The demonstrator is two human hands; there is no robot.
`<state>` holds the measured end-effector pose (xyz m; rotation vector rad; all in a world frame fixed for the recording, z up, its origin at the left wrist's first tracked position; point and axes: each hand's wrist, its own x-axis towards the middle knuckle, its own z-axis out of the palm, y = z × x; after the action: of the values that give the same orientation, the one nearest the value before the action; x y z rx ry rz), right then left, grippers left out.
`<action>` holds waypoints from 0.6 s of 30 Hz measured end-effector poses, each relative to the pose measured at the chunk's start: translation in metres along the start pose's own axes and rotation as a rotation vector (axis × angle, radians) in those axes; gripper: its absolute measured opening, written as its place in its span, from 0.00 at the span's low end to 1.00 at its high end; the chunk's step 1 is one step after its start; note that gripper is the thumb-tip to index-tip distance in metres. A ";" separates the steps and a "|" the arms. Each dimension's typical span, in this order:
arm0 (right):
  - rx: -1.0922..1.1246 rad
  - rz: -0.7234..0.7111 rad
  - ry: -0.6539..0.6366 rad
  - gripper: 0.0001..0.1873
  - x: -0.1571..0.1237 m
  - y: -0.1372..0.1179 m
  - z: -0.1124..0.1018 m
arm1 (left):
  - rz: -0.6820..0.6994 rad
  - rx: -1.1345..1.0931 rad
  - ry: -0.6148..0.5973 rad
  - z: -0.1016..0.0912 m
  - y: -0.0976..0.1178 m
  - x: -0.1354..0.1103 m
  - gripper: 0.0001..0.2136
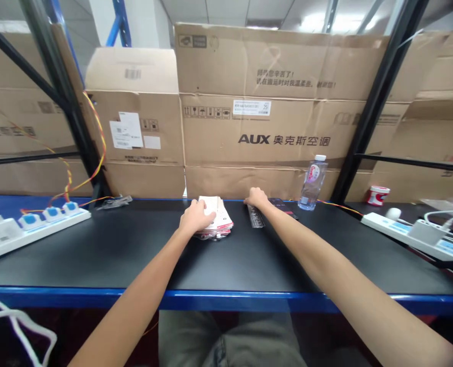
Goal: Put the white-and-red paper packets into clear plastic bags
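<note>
Near the middle of the black tabletop lies a stack of white cards with red edges [221, 216], some of them in clear plastic. My left hand [196, 218] grips its left side, thumb over the top and fingers around the far side. To the right, a clear ruler with dark markings [256, 218] points toward me. My right hand [257, 197] is closed over its far end, the fingertips partly hidden. Just right of that hand, a dark flat item with some red on it [283, 206] lies partly behind my forearm.
A water bottle [312, 183] stands at the back right. Power strips with plugs lie at the left [38, 229] and right [409, 232]. A crumpled clear bag [115, 202] is at the back left. Large cardboard boxes [218, 145] wall the back, and a red-and-white tub [378, 195] stands far right.
</note>
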<state>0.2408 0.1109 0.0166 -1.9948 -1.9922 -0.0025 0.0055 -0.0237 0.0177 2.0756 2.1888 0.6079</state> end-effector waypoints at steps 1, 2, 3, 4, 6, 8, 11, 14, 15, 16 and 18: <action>-0.006 0.001 -0.001 0.30 -0.002 -0.001 -0.001 | 0.001 0.009 -0.008 0.000 0.000 -0.001 0.22; -0.011 0.002 -0.001 0.29 -0.004 -0.002 -0.002 | 0.004 0.016 -0.013 0.001 0.001 -0.001 0.22; -0.017 0.002 -0.003 0.29 -0.006 -0.003 -0.002 | 0.007 0.022 -0.015 0.001 0.001 -0.001 0.23; -0.022 0.002 -0.004 0.29 -0.008 -0.004 -0.003 | 0.011 0.025 -0.014 0.002 0.001 -0.002 0.23; -0.032 0.002 -0.005 0.29 -0.012 -0.007 -0.005 | 0.016 0.022 -0.011 0.003 0.000 -0.001 0.22; -0.042 0.003 -0.003 0.27 -0.016 -0.010 -0.005 | 0.021 0.012 -0.009 0.003 0.000 -0.001 0.21; -0.057 0.006 0.004 0.23 -0.025 -0.012 -0.002 | 0.031 -0.004 -0.009 0.004 -0.001 0.000 0.20; -0.068 0.011 0.005 0.20 -0.033 -0.011 0.001 | 0.041 -0.020 -0.021 0.005 0.000 0.001 0.19; -0.069 0.013 0.003 0.20 -0.035 -0.010 0.002 | 0.045 -0.022 -0.027 0.005 0.000 0.001 0.19; -0.070 0.017 -0.002 0.19 -0.037 -0.009 0.003 | 0.049 -0.022 -0.032 0.005 0.000 0.001 0.19; -0.070 0.027 -0.026 0.19 -0.039 -0.007 0.004 | 0.056 -0.018 -0.038 0.005 0.000 0.001 0.18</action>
<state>0.2318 0.0733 0.0052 -2.0747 -2.0067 -0.0406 0.0071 -0.0213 0.0139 2.1276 2.1036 0.5849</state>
